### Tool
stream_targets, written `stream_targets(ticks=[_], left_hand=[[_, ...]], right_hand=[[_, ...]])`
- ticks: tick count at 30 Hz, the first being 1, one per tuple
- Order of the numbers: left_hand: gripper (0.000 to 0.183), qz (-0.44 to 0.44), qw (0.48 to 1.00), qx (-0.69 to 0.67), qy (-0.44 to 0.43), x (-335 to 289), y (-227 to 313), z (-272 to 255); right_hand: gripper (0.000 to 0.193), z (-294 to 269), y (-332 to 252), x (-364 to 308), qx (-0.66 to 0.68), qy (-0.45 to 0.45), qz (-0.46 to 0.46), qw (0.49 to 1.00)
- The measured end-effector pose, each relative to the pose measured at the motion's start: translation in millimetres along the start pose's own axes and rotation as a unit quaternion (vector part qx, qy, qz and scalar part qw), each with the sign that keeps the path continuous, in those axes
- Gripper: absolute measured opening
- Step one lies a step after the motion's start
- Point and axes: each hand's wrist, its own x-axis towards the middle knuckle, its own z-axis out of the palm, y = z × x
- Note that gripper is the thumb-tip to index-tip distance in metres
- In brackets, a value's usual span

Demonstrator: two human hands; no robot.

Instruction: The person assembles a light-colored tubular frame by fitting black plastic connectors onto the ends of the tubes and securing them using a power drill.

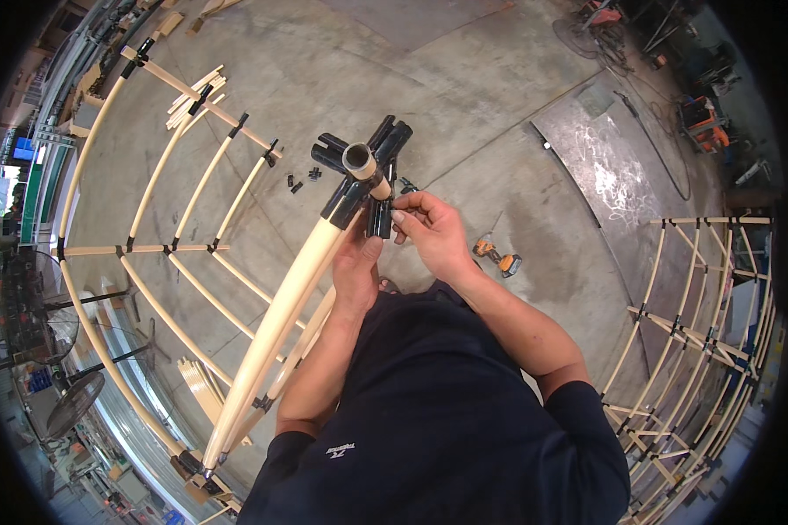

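Note:
In front of me a cream-coated pipe point(280, 324) rises toward my chest, and a black pipe joint point(346, 199) is fitted round its upper end. Split black sleeves branch off the joint, and an open pipe end point(358, 157) points up at me from its middle. My right hand point(433, 232) has thumb and fingers closed on a short black joint half point(380, 215) that hangs on the near side. My left hand point(356, 269) is just below, its thumb against the same piece; its other fingers are partly hidden behind the pipe.
A cordless drill point(499, 256) lies on the concrete right of me. Loose black joint pieces point(313, 175) lie left of the joint. Pipe frames stand at left point(153, 251) and right point(692, 332). A dark metal sheet point(608, 153) and cable lie far right, a fan point(74, 405) at left.

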Motion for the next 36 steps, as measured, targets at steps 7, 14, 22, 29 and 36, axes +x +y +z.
stream_targets(ticks=[7, 14, 22, 29, 36], left_hand=[[0.068, 0.057, 0.996, 0.042, 0.048, 0, -13, 0], [0.049, 0.104, 0.989, 0.055, 0.095, 8, -31, 5], [0.050, 0.171, 0.971, 0.082, 0.144, 37, -47, 20], [0.051, 0.116, 0.980, 0.084, 0.140, 30, -37, 15], [0.037, -0.005, 0.994, -0.021, 0.109, 40, -10, -13]], right_hand=[[0.064, -48, 14, 44, -0.202, -0.138, -0.084, 0.966], [0.029, -50, 50, 84, -0.420, -0.208, -0.182, 0.864], [0.029, -44, 27, 107, -0.449, -0.181, -0.256, 0.837], [0.018, -41, -17, 77, -0.145, -0.172, 0.041, 0.973], [0.017, -10, -19, 49, -0.158, -0.072, -0.036, 0.984]])
